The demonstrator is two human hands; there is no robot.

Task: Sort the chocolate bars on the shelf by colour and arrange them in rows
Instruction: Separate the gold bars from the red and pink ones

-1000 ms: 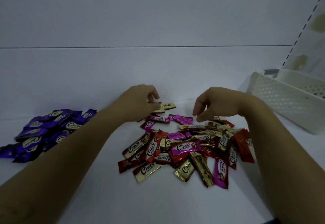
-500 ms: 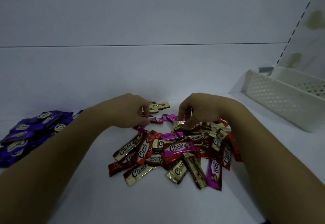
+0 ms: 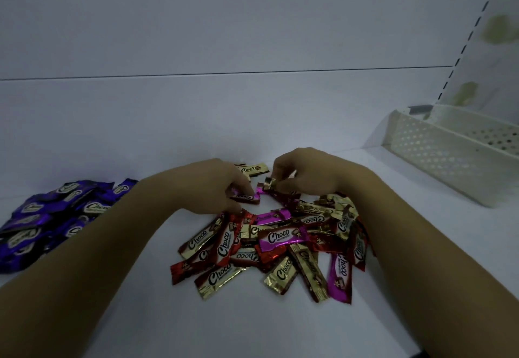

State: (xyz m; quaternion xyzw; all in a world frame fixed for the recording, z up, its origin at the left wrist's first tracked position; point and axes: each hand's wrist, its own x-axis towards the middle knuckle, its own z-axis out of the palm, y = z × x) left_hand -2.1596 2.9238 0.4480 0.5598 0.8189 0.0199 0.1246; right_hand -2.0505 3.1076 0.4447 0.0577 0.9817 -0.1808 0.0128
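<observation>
A white shelf board [image 3: 252,324] in dim light runs back to a plain white rear panel [image 3: 252,20]. Nearest lies a loose heap of foil-wrapped chocolate bars in red, gold and magenta [image 3: 269,245], overlapping at all angles between the two bare forearms. Well apart to the left sits a heap of purple-wrapped bars [image 3: 56,217]. At the mixed heap's far edge the left hand [image 3: 213,186] has its fingers curled down, tips touching a dark red bar [image 3: 245,198]; whether they pinch it cannot be told. The right hand [image 3: 306,173] pinches the end of a small gold-wrapped bar [image 3: 270,183] between thumb and forefinger. Just behind the hands lies a single flat gold bar [image 3: 254,170]. Far right stands a white perforated plastic basket [image 3: 438,158].
</observation>
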